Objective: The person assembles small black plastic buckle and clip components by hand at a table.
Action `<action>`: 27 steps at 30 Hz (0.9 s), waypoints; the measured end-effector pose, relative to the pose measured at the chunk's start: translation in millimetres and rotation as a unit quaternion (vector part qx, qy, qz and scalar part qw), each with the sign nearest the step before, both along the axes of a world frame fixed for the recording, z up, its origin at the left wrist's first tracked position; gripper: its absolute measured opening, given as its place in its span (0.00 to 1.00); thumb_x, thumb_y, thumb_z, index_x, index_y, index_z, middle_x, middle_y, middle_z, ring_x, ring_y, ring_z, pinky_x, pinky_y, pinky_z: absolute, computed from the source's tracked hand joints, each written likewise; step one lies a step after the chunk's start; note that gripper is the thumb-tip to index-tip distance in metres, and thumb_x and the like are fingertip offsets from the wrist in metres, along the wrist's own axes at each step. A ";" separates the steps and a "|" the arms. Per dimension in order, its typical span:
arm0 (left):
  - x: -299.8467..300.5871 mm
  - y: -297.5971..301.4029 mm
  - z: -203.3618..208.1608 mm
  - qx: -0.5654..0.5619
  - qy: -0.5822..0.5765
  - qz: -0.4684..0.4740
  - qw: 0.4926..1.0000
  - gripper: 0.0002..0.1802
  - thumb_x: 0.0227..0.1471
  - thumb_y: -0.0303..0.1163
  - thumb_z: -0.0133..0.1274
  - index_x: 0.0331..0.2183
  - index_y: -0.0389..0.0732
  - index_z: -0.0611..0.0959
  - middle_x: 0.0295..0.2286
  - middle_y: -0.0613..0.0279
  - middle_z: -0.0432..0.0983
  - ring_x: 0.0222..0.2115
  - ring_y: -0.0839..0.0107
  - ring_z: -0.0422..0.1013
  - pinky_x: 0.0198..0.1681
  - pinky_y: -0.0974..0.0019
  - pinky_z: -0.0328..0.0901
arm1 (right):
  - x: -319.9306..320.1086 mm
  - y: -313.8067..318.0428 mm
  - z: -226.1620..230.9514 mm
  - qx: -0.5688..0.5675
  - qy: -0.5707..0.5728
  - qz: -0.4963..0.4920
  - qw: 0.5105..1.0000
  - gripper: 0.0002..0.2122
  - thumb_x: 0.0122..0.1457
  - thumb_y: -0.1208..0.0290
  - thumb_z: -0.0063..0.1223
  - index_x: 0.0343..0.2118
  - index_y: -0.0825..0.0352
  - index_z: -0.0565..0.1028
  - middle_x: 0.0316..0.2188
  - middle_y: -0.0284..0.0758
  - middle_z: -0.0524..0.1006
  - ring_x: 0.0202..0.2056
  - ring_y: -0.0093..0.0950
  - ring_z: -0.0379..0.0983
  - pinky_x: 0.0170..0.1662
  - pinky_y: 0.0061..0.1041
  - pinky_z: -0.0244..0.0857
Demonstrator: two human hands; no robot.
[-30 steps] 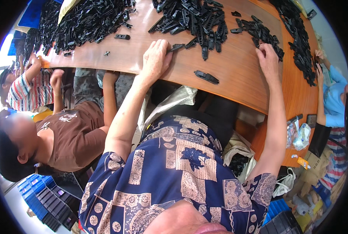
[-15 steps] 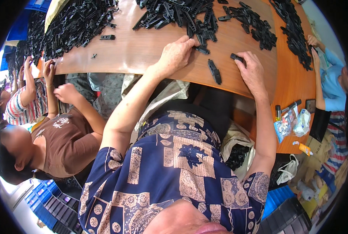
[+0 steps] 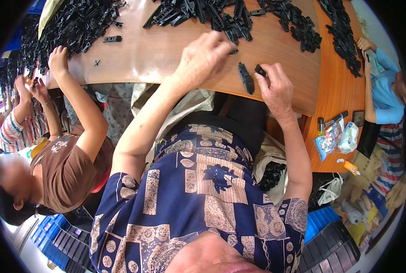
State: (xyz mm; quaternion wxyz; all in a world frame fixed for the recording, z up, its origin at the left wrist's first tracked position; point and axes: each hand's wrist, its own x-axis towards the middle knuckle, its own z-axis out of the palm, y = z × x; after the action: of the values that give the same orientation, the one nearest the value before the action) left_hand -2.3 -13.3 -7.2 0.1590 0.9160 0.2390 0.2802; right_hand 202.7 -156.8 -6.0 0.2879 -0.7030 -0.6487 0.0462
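Brightly lit wooden table, bowed by fisheye distortion
Pale glare whitens the table's left part; over its near side, the left hand is blurred.

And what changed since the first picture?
The right hand drew back leftward from the small pile, now holding a black part. The left hand moved right; its grip is blurred. The loose part seems turned from sideways to lengthwise. The left pile looks unchanged.

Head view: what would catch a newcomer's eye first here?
Heaps of black plastic parts lie along the far side of the brown wooden table. Near its front edge, the person's right hand pinches a small black plastic piece, just right of a lone, long black plastic part. The blurred left hand is by the middle heap.
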 end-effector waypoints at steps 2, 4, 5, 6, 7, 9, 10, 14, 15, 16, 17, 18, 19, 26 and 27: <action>8.1 -17.6 3.8 0.107 0.045 -0.089 0.989 0.24 0.47 0.29 0.59 0.49 0.52 0.82 0.44 0.66 0.73 0.43 0.64 0.72 0.47 0.61 0.68 | 1.7 -2.4 -7.5 0.018 0.006 -0.016 1.000 0.10 0.56 0.71 0.63 0.39 0.66 0.77 0.31 0.36 0.74 0.31 0.38 0.76 0.34 0.34 0.70; 17.2 -36.7 2.3 0.089 0.078 -0.152 0.981 0.25 0.46 0.31 0.59 0.50 0.52 0.80 0.45 0.67 0.74 0.46 0.66 0.69 0.49 0.62 0.65 | 6.2 0.1 -15.8 0.017 0.112 -0.058 0.992 0.10 0.56 0.71 0.64 0.39 0.67 0.77 0.29 0.36 0.74 0.28 0.35 0.75 0.32 0.33 0.69; 15.9 -41.6 -4.1 0.066 0.091 -0.147 0.983 0.24 0.46 0.32 0.59 0.49 0.50 0.80 0.44 0.67 0.74 0.45 0.66 0.69 0.48 0.61 0.64 | 6.4 2.0 -15.6 0.016 0.112 -0.054 0.992 0.10 0.56 0.71 0.64 0.39 0.67 0.77 0.29 0.36 0.74 0.28 0.35 0.75 0.32 0.33 0.69; 15.4 -45.2 -4.7 0.041 0.104 -0.145 0.983 0.24 0.46 0.33 0.60 0.49 0.49 0.80 0.43 0.67 0.74 0.44 0.65 0.70 0.48 0.60 0.64 | 6.7 2.9 -14.0 0.005 0.097 -0.047 0.994 0.10 0.56 0.71 0.64 0.39 0.67 0.77 0.28 0.35 0.74 0.27 0.34 0.75 0.32 0.32 0.69; 9.6 -45.9 -4.8 0.040 0.104 -0.144 0.983 0.24 0.46 0.33 0.60 0.49 0.49 0.80 0.43 0.67 0.74 0.44 0.65 0.70 0.48 0.60 0.64 | 6.9 4.6 -11.8 -0.006 0.083 -0.040 0.996 0.10 0.56 0.71 0.64 0.39 0.67 0.77 0.27 0.35 0.74 0.27 0.34 0.75 0.32 0.32 0.69; -13.2 -44.6 -1.2 -0.006 0.166 -0.096 0.981 0.24 0.45 0.34 0.63 0.47 0.47 0.80 0.42 0.66 0.74 0.43 0.63 0.69 0.47 0.58 0.64 | 6.0 9.6 -4.8 -0.018 0.079 -0.019 0.997 0.10 0.57 0.71 0.64 0.39 0.67 0.77 0.27 0.35 0.74 0.27 0.34 0.75 0.32 0.32 0.69; -25.8 -43.3 1.1 -0.008 0.165 -0.099 0.981 0.24 0.45 0.34 0.63 0.47 0.47 0.80 0.42 0.66 0.74 0.43 0.63 0.69 0.47 0.58 0.64 | 6.1 11.5 -0.5 -0.029 0.072 0.000 0.997 0.10 0.57 0.71 0.63 0.39 0.67 0.77 0.27 0.36 0.75 0.27 0.34 0.75 0.32 0.33 0.69; -53.1 -31.4 11.3 -0.029 0.140 0.026 0.989 0.30 0.43 0.36 0.66 0.50 0.46 0.78 0.45 0.61 0.73 0.45 0.59 0.69 0.47 0.57 0.63 | 7.8 27.3 10.2 -0.029 0.040 0.039 0.998 0.09 0.58 0.70 0.62 0.39 0.66 0.77 0.28 0.36 0.75 0.29 0.35 0.75 0.32 0.34 0.69; -54.9 -26.8 11.1 -0.022 0.071 0.057 0.996 0.31 0.44 0.37 0.67 0.52 0.45 0.77 0.45 0.59 0.72 0.45 0.58 0.68 0.47 0.56 0.63 | 6.6 35.3 12.7 -0.020 0.026 0.070 0.997 0.09 0.58 0.70 0.62 0.39 0.66 0.77 0.29 0.37 0.76 0.30 0.37 0.76 0.33 0.34 0.70; -51.4 -23.0 8.7 -0.023 0.071 0.061 0.995 0.31 0.44 0.37 0.67 0.52 0.45 0.77 0.45 0.59 0.72 0.45 0.58 0.68 0.47 0.56 0.63 | 5.3 43.2 14.8 -0.011 0.011 0.100 0.995 0.09 0.58 0.70 0.61 0.39 0.66 0.77 0.30 0.37 0.77 0.31 0.38 0.76 0.34 0.35 0.70; -42.3 -19.2 5.5 -0.019 0.049 0.058 0.997 0.33 0.45 0.37 0.66 0.53 0.45 0.75 0.46 0.58 0.72 0.46 0.57 0.68 0.47 0.56 0.63 | 3.7 51.1 16.3 -0.012 0.010 0.103 0.995 0.09 0.58 0.70 0.61 0.39 0.66 0.77 0.30 0.37 0.77 0.31 0.38 0.76 0.34 0.35 0.70; -32.1 -15.6 1.4 -0.017 0.026 0.054 0.998 0.34 0.46 0.38 0.66 0.54 0.44 0.74 0.47 0.57 0.71 0.47 0.57 0.68 0.47 0.56 0.62 | 3.1 58.0 17.8 -0.015 -0.005 0.125 0.992 0.09 0.58 0.70 0.61 0.39 0.65 0.77 0.31 0.37 0.77 0.33 0.38 0.77 0.35 0.35 0.70; -24.0 -12.3 -3.5 -0.010 0.017 0.047 0.999 0.29 0.46 0.36 0.66 0.50 0.43 0.76 0.45 0.58 0.72 0.45 0.58 0.69 0.46 0.56 0.63 | 3.4 64.7 19.8 -0.016 -0.019 0.148 0.989 0.09 0.58 0.69 0.61 0.40 0.65 0.77 0.32 0.37 0.78 0.34 0.39 0.77 0.36 0.36 0.71; -15.7 -8.5 -14.0 -0.003 0.024 0.046 0.999 0.14 0.45 0.31 0.65 0.37 0.45 0.82 0.33 0.67 0.75 0.38 0.64 0.72 0.40 0.60 0.64 | 9.7 77.3 27.9 -0.076 -0.087 0.248 0.962 0.09 0.58 0.68 0.60 0.40 0.64 0.77 0.34 0.37 0.79 0.36 0.40 0.77 0.37 0.37 0.72; -15.6 -8.4 -11.8 -0.015 0.027 0.048 0.998 0.12 0.45 0.30 0.64 0.36 0.46 0.82 0.33 0.69 0.76 0.37 0.65 0.72 0.40 0.60 0.65 | 10.1 75.4 29.1 -0.074 -0.090 0.246 0.962 0.09 0.58 0.68 0.60 0.40 0.64 0.76 0.34 0.37 0.79 0.36 0.40 0.77 0.37 0.37 0.72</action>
State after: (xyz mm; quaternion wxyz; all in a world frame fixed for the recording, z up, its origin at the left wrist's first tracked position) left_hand -17.9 -21.7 -19.0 0.1528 0.9083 0.2906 0.2592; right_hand 212.8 -81.4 23.1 0.1553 -0.5426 -0.8195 0.0995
